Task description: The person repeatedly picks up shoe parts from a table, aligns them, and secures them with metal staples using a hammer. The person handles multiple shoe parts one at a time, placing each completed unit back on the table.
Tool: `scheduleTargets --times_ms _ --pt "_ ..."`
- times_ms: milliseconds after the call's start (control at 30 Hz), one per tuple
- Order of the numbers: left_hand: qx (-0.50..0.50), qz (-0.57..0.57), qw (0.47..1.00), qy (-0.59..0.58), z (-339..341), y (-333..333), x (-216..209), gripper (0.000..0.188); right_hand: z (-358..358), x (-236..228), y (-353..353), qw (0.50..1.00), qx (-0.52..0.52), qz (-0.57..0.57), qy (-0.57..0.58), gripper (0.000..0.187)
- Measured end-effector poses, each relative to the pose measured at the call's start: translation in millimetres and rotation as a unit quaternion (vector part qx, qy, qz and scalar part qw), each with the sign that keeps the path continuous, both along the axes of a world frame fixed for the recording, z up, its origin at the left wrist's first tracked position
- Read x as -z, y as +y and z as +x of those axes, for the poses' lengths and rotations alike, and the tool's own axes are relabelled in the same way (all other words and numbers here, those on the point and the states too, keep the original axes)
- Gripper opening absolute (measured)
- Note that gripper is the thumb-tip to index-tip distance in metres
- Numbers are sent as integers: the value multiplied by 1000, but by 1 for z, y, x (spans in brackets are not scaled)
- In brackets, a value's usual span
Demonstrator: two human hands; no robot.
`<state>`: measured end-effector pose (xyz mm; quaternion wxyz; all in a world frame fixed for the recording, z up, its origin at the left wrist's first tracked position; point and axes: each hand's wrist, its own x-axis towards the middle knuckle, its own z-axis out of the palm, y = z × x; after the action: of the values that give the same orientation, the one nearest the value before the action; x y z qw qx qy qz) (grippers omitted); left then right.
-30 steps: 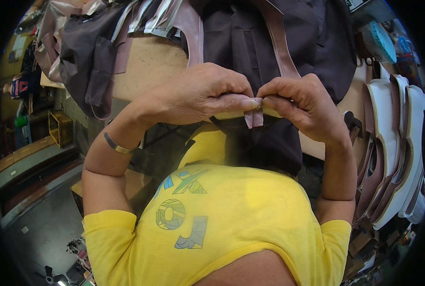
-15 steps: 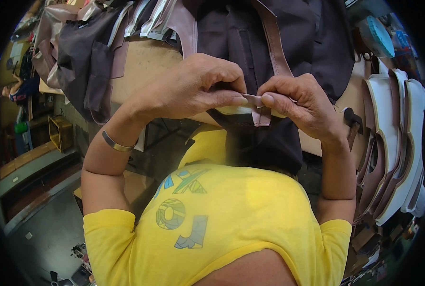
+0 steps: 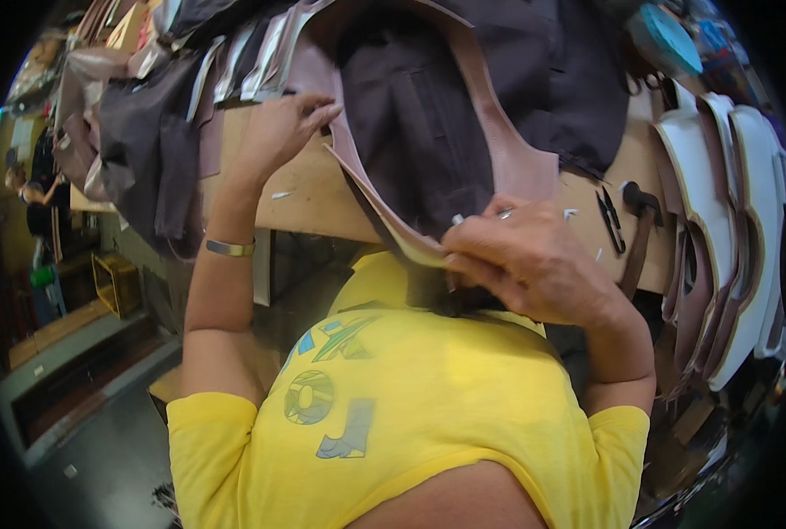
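In front of me lies a dusty-pink leather bag piece (image 3: pixel 521 163), its curved, stitched rim set around a dark fabric lining (image 3: pixel 419 132). My right hand (image 3: pixel 534 260) is closed in a pinch on the near end of the rim, close to my shirt. A small white bit shows by its fingertips. My left hand (image 3: pixel 292 132) is by the rim's left side, fingers stretched out and apart; whether they touch the leather I cannot tell.
On the table's right lie black thread snips (image 3: pixel 611 220) and a hammer (image 3: pixel 644 207). Beyond them hang several white-and-pink curved panels (image 3: pixel 719 238). Dark and pink pieces (image 3: pixel 146 150) are heaped at the left. A yellow crate (image 3: pixel 115 284) and another person (image 3: pixel 36 198) are farther left.
My hands have moved apart: the left let go of the small leather end and went up and left, the right came nearer me. The leather rim is now spread wide; snips and hammer show.
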<state>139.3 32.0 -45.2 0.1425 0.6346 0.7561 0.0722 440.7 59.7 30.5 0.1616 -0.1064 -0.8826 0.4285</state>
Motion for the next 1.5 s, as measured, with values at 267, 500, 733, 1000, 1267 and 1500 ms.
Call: scheduleTargets --times_ms 267,500,733,1000,1267,1500 --pt "-101 32 792 -602 43 11 12 43 13 -3 -20 995 -70 -48 -45 9" --pt "26 340 815 -468 61 69 -139 42 39 -1 52 870 245 417 94 24" --pt "305 210 908 -198 186 72 -132 39 88 90 55 824 309 474 11 26" --pt "202 47 953 -221 223 57 22 30 108 160 -16 841 382 369 -108 29" --pt "224 67 946 -225 226 49 54 33 186 124 -3 702 616 243 -262 33" --pt "238 -43 968 -61 243 47 33 53 222 131 28 750 628 12 -207 39"
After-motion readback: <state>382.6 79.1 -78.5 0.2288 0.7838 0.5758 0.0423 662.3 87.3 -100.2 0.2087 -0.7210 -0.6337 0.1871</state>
